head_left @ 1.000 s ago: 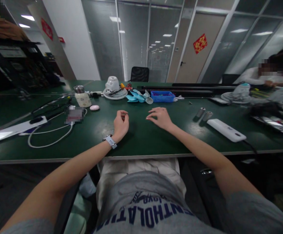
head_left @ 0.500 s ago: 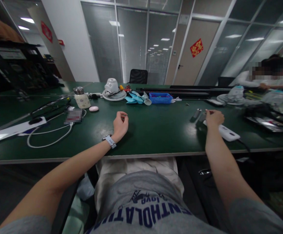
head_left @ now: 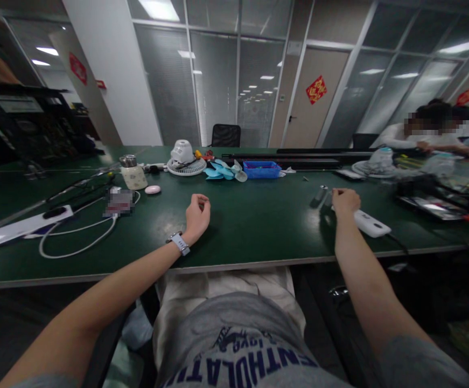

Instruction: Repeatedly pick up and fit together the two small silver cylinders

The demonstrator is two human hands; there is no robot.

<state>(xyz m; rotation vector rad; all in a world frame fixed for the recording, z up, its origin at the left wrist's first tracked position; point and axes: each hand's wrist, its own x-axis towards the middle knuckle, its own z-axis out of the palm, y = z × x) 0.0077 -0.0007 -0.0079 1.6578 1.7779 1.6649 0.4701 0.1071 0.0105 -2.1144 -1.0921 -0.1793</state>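
Observation:
My left hand [head_left: 197, 218], with a watch [head_left: 179, 243] on its wrist, is held over the green table with fingers curled and thumb against them. Anything inside that curl is hidden. On the right, my right hand [head_left: 346, 201] is closed in a pinch, its fingertips pointing left. What they hold is too small to make out. Just left of those fingertips a small shiny metal cylinder [head_left: 323, 189] stands on the table. A white power strip [head_left: 371, 223] lies beneath and right of my right hand.
Along the back are a white fan part [head_left: 182, 154], light-blue fan blades [head_left: 220, 171] and a blue basket [head_left: 261, 170]. A bottle [head_left: 133, 175], pink oval case [head_left: 152, 189] and white cable [head_left: 76, 256] lie left. At far right, people [head_left: 428, 132] sit near black equipment [head_left: 428, 188].
The camera has tilted up slightly and turned a little right, so the table contents appear lower and further left. Both hands keep nearly the same pose; nothing is visibly taken or let go.

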